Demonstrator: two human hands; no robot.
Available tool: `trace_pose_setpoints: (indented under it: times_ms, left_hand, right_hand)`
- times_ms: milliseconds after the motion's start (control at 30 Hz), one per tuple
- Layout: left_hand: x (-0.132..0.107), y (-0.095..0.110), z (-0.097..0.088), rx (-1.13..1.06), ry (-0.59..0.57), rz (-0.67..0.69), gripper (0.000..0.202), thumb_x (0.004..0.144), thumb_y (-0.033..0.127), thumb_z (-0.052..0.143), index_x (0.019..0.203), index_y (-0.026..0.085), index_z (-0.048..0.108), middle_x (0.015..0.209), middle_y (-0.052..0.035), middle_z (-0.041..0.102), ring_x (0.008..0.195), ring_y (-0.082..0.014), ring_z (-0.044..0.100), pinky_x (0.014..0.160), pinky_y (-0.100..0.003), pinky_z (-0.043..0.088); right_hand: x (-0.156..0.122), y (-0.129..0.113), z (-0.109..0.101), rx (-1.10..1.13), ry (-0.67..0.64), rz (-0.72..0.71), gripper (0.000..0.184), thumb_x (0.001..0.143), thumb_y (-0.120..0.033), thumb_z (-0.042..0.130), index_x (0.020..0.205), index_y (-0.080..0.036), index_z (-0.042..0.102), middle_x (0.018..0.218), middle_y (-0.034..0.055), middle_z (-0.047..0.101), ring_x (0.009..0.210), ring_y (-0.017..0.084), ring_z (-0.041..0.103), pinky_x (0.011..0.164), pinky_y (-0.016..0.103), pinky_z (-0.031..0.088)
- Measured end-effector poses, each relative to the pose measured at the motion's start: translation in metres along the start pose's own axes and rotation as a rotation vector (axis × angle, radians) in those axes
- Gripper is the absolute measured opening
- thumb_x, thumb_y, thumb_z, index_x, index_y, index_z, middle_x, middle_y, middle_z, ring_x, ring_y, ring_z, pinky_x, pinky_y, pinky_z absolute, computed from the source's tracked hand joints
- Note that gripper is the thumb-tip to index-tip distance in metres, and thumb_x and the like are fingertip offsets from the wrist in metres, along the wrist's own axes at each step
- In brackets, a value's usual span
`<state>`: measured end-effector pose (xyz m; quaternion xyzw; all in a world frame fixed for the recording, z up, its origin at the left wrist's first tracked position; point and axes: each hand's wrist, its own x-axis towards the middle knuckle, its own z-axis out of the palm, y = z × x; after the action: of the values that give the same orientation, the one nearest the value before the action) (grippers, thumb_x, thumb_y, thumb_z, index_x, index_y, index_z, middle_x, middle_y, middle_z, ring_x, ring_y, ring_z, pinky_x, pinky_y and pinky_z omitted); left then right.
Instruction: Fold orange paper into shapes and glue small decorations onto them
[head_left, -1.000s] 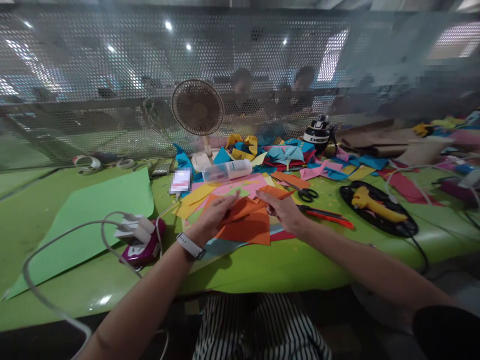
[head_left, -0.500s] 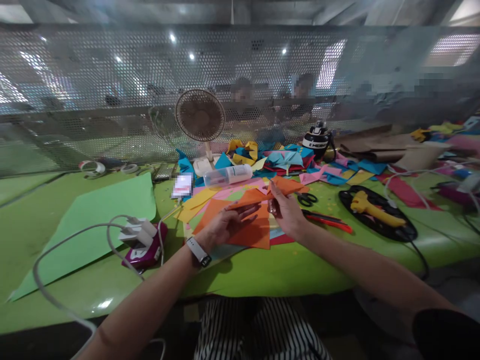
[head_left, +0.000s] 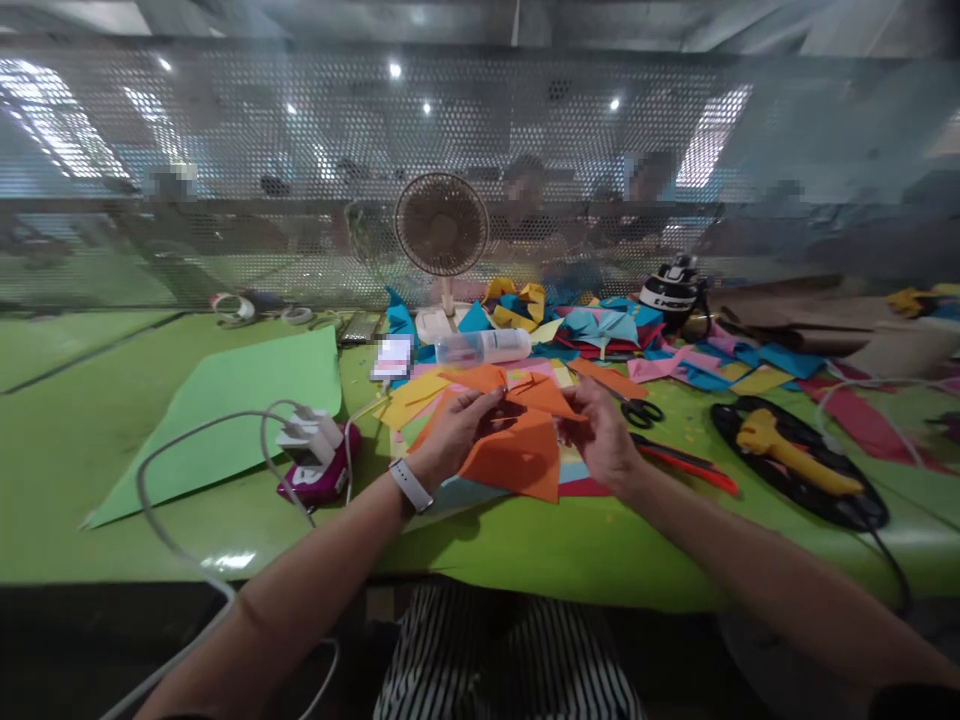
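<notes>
Between my two hands is a folded piece of orange paper (head_left: 541, 394), raised above the papers on the table. My left hand (head_left: 463, 428) pinches its left side, thumb on top. At its right corner my right hand (head_left: 600, 432) closes on the edge with thumb and fingers. Beneath them lies a larger orange sheet (head_left: 517, 458), over a stack of pink, yellow and light blue sheets. Black-handled scissors (head_left: 642, 412) rest just right of my right hand, partly under an orange scrap (head_left: 611, 378). A red and black cutter-like tool (head_left: 688, 464) lies nearer me.
A yellow glue gun (head_left: 795, 455) sits on a black tray (head_left: 866, 500) at right. Behind the papers are a clear bottle (head_left: 480, 347), a small fan (head_left: 441, 225) and folded coloured papers (head_left: 600, 328). At left, cables run from a purple power strip (head_left: 319, 485) beside a green sheet (head_left: 225, 410).
The view has swung left. My left hand has gone from spread fingers under the orange piece to pinching it. The orange piece has turned and its folded layers now show.
</notes>
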<state>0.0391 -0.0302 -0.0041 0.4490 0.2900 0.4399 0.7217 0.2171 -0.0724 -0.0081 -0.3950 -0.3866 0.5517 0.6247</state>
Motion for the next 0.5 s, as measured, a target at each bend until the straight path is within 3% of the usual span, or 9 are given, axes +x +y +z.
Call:
trace_pose_setpoints:
  times_ms: [100,267,367,500]
  left_hand:
    - [0.000,0.004,-0.004,0.069,-0.024,0.010,0.020,0.076,0.030,0.071,0.076,0.011,0.068,0.075,-0.0069,0.071,0.073,-0.0146,0.067,0.076,-0.027,0.051]
    - [0.000,0.003,-0.008,0.194,-0.089,-0.030,0.023,0.072,0.032,0.074,0.072,0.010,0.068,0.070,-0.0059,0.069,0.065,-0.0125,0.064,0.070,-0.025,0.050]
    - [0.001,0.002,-0.009,0.175,-0.080,-0.023,0.022,0.073,0.033,0.074,0.074,0.012,0.068,0.072,-0.0040,0.067,0.067,-0.0120,0.063,0.072,-0.026,0.050]
    - [0.001,0.002,-0.009,0.131,-0.076,-0.008,0.021,0.073,0.033,0.073,0.077,0.013,0.067,0.072,-0.0016,0.065,0.068,-0.0113,0.062,0.072,-0.026,0.050]
  right_hand:
    - [0.000,-0.006,-0.001,-0.014,-0.130,0.132,0.050,0.079,-0.063,0.047,0.072,-0.017,0.065,0.056,0.0015,0.060,0.043,0.011,0.048,0.042,0.024,0.036]
    - [-0.004,0.001,0.006,-0.077,-0.186,0.147,0.025,0.071,-0.041,0.068,0.077,-0.018,0.068,0.065,0.0006,0.066,0.052,0.012,0.056,0.050,0.024,0.043]
    - [-0.005,0.006,0.007,-0.127,-0.208,0.168,0.023,0.066,-0.035,0.071,0.081,-0.017,0.069,0.069,0.0013,0.067,0.059,0.015,0.060,0.056,0.025,0.046]
    - [-0.005,0.008,0.006,-0.136,-0.215,0.166,0.023,0.070,-0.039,0.067,0.073,-0.017,0.064,0.058,-0.0016,0.060,0.046,0.011,0.050,0.042,0.022,0.037]
